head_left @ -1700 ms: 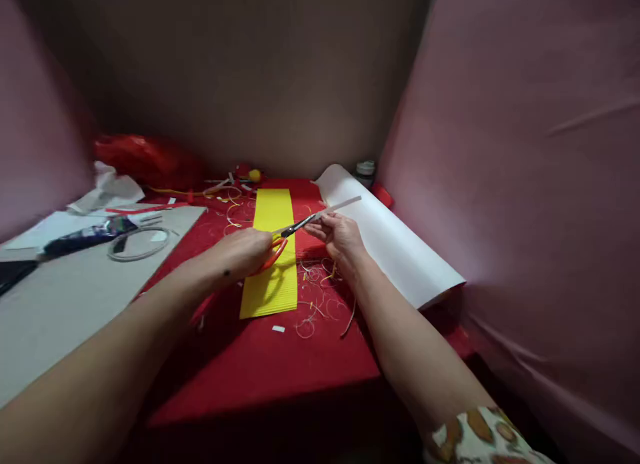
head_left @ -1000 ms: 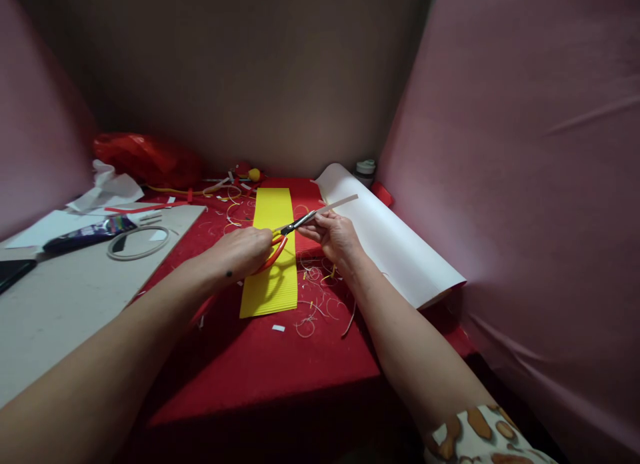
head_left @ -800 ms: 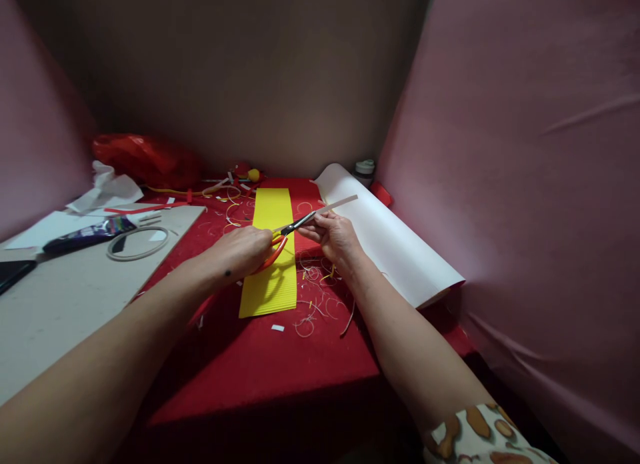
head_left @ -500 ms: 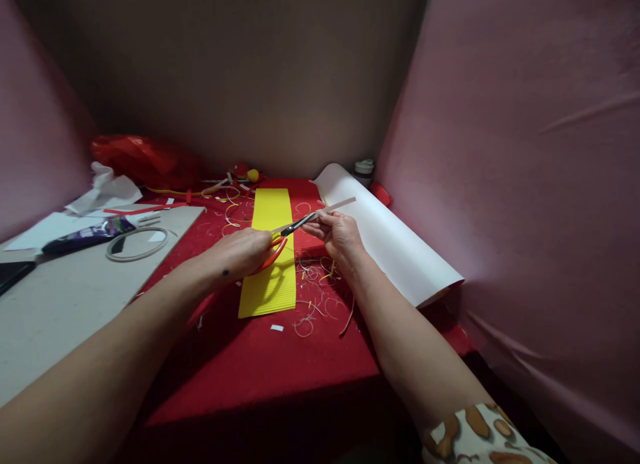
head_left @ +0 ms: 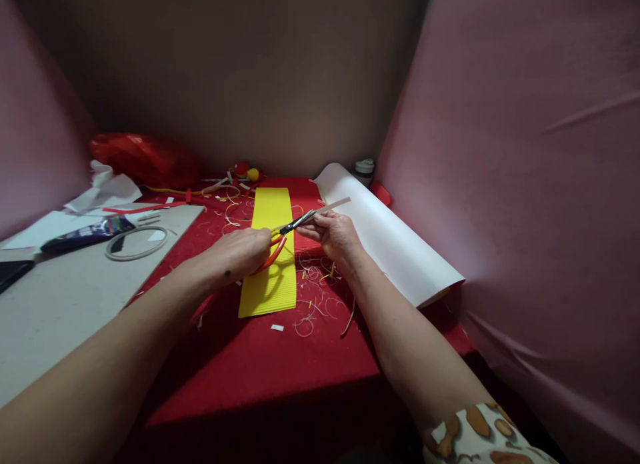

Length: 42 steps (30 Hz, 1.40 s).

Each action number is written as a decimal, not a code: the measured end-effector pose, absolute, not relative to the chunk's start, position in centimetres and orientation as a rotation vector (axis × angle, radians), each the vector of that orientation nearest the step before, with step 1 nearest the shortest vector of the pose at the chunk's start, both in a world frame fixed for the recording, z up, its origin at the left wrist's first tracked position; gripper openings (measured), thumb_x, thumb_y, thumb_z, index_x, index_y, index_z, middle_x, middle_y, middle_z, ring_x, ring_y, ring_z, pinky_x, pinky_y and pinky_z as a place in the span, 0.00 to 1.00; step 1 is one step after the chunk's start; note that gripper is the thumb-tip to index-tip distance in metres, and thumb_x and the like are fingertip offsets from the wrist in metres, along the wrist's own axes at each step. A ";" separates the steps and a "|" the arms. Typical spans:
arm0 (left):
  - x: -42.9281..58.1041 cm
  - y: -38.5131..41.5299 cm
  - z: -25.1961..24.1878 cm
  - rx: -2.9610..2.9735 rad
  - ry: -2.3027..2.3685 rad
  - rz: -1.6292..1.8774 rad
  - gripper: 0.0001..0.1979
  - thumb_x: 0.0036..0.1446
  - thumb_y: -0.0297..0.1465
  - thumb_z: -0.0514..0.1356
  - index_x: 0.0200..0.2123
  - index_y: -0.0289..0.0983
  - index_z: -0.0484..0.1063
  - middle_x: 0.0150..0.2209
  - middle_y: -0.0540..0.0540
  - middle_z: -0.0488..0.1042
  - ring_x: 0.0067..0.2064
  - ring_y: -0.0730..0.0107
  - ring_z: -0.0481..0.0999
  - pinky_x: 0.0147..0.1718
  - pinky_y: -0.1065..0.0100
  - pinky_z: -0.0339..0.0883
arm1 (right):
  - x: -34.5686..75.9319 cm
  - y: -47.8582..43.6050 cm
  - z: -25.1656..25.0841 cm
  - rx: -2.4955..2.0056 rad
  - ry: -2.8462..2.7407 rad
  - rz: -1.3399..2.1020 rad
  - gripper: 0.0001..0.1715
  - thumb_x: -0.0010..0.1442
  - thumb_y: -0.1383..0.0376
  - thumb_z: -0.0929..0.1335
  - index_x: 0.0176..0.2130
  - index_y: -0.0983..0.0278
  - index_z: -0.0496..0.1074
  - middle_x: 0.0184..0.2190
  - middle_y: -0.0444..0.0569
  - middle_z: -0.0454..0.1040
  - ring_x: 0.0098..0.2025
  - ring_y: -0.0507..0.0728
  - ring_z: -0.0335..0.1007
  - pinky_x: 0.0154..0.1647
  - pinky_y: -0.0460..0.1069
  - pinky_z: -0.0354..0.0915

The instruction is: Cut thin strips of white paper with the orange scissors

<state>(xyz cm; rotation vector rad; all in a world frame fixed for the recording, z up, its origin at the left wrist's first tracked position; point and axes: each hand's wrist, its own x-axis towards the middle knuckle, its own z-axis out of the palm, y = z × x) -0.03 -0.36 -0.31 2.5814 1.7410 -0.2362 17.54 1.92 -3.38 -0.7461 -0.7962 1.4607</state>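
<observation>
My left hand (head_left: 249,249) is closed round the handles of orange-and-yellow scissors (head_left: 275,254), their blades pointing to the upper right. Those blades lie along a narrow pale strip (head_left: 341,203), which looks like paper. My right hand (head_left: 335,234) pinches the strip near the blade tips, its free end sticking out beyond the fingers. Both hands are held above a yellow corrugated sheet (head_left: 265,294) and a red corrugated sheet (head_left: 307,245). How far the blades are apart is hard to make out.
A large white paper roll (head_left: 385,237) lies at the right. Thin curled offcuts (head_left: 313,274) litter the red cloth (head_left: 260,364). On the left, a grey board (head_left: 75,304) bears a dark tube (head_left: 87,234) and a coiled strip (head_left: 136,257). A red plastic bag (head_left: 145,159) sits behind.
The strip's free end has shifted slightly to the left and now sticks out less beyond my right hand. The scissors and both hands have barely moved.
</observation>
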 end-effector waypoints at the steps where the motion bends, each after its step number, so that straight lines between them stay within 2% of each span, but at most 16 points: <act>1: -0.1 -0.3 -0.3 2.585 1.745 -0.245 0.22 0.61 0.39 0.39 0.36 0.35 0.69 0.34 0.34 0.74 0.31 0.60 0.72 0.25 0.65 0.56 | 17.6 1.9 -3.4 -0.746 -0.798 1.461 0.14 0.57 0.79 0.61 0.24 0.67 0.65 0.19 0.49 0.75 0.23 0.55 0.76 0.40 0.55 0.75; 6: 0.0 -0.2 -0.1 2.624 1.744 -0.277 0.19 0.59 0.36 0.42 0.33 0.36 0.70 0.30 0.37 0.74 0.28 0.63 0.71 0.23 0.66 0.53 | 17.6 2.0 -3.6 -0.748 -0.793 1.463 0.13 0.57 0.79 0.61 0.24 0.67 0.65 0.19 0.50 0.75 0.24 0.55 0.76 0.42 0.56 0.74; 10: 0.0 -0.2 0.1 2.481 1.764 -0.271 0.20 0.58 0.37 0.42 0.31 0.36 0.71 0.29 0.38 0.74 0.25 0.64 0.71 0.22 0.66 0.54 | 17.5 2.0 -3.5 -0.752 -0.793 1.466 0.13 0.56 0.79 0.62 0.23 0.68 0.66 0.19 0.50 0.75 0.23 0.55 0.76 0.42 0.56 0.74; 16: 0.1 -0.4 0.0 2.476 1.751 -0.239 0.23 0.59 0.40 0.40 0.38 0.35 0.70 0.32 0.37 0.74 0.27 0.62 0.71 0.23 0.66 0.57 | 17.2 1.9 -3.7 -0.726 -0.847 1.521 0.13 0.56 0.80 0.60 0.26 0.69 0.67 0.21 0.51 0.77 0.26 0.55 0.77 0.40 0.54 0.75; 21: 0.1 -0.5 -0.1 2.553 1.724 -0.236 0.23 0.60 0.39 0.39 0.37 0.34 0.70 0.30 0.37 0.73 0.25 0.65 0.69 0.22 0.67 0.55 | 17.1 1.9 -3.9 -0.728 -0.839 1.520 0.12 0.57 0.79 0.61 0.26 0.69 0.68 0.21 0.51 0.77 0.27 0.55 0.77 0.40 0.54 0.75; 26: 0.0 -0.1 -0.3 2.486 1.704 -0.182 0.20 0.60 0.37 0.43 0.35 0.37 0.72 0.24 0.41 0.72 0.22 0.67 0.68 0.22 0.67 0.56 | 17.2 1.8 -3.9 -0.730 -0.826 1.519 0.12 0.57 0.79 0.61 0.26 0.69 0.68 0.21 0.51 0.77 0.26 0.55 0.77 0.37 0.53 0.75; 32: -0.3 0.3 -0.6 2.486 1.644 -0.104 0.15 0.56 0.37 0.48 0.33 0.39 0.72 0.25 0.42 0.73 0.24 0.66 0.70 0.23 0.67 0.56 | 17.2 1.7 -3.8 -0.738 -0.823 1.524 0.12 0.56 0.78 0.61 0.26 0.68 0.67 0.21 0.50 0.77 0.26 0.54 0.77 0.36 0.51 0.75; 37: -0.2 0.2 -0.6 2.459 1.650 -0.094 0.18 0.58 0.37 0.43 0.34 0.38 0.71 0.25 0.41 0.73 0.22 0.66 0.69 0.20 0.67 0.54 | 17.3 2.1 -4.3 -0.690 -0.889 1.522 0.10 0.54 0.78 0.61 0.27 0.68 0.68 0.22 0.50 0.78 0.28 0.55 0.77 0.34 0.50 0.75; 42: 0.0 0.1 -0.6 2.454 1.683 -0.091 0.19 0.58 0.38 0.42 0.38 0.38 0.71 0.27 0.40 0.73 0.24 0.63 0.70 0.21 0.66 0.56 | 17.2 2.4 -4.7 -0.691 -0.943 1.532 0.10 0.54 0.77 0.62 0.28 0.68 0.69 0.23 0.50 0.78 0.30 0.55 0.77 0.39 0.53 0.74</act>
